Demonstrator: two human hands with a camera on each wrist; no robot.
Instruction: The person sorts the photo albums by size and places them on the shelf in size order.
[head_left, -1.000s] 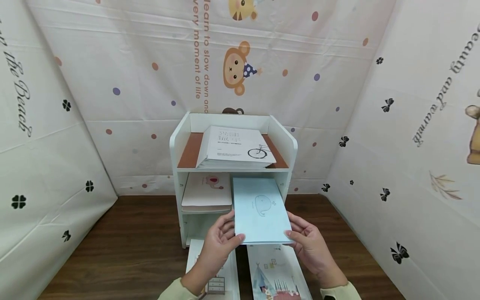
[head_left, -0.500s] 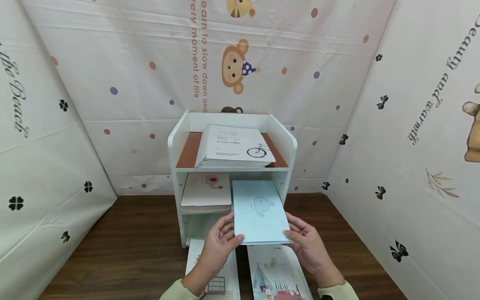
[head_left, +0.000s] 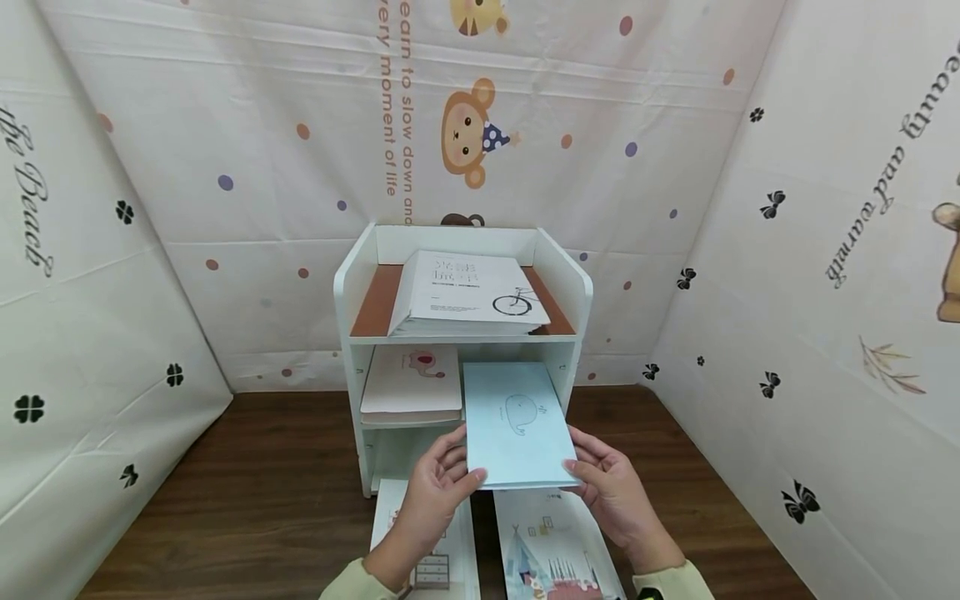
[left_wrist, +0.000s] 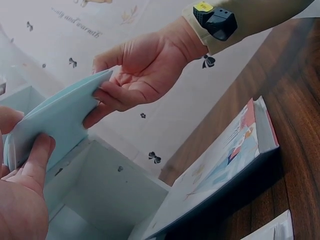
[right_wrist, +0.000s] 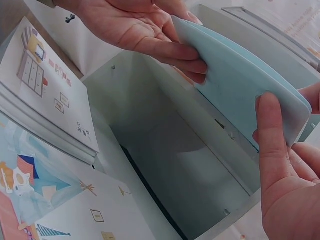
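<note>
both hands grip a pale blue booklet point(head_left: 516, 421) with a whale drawn on its cover, one at each near corner. for the left hand point(head_left: 444, 482) it lies toward two o'clock, thumb on top and fingers at the edge and beneath; for the right hand point(head_left: 613, 487), toward ten o'clock, the thumb likewise on top. the far end of the booklet points to about twelve o'clock, at the middle tier of a white shelf point(head_left: 461, 243); i cannot tell whether it touches the board there. just beside it, at ten o'clock, lies a pale book point(head_left: 412, 387) with a pink print. at eleven, on the top tier, sits a stack point(head_left: 468, 292) with a bicycle on its cover. lower down are a drawer-print book point(head_left: 456, 550) at seven and a tent-print book point(head_left: 551, 550) between five and six.
</note>
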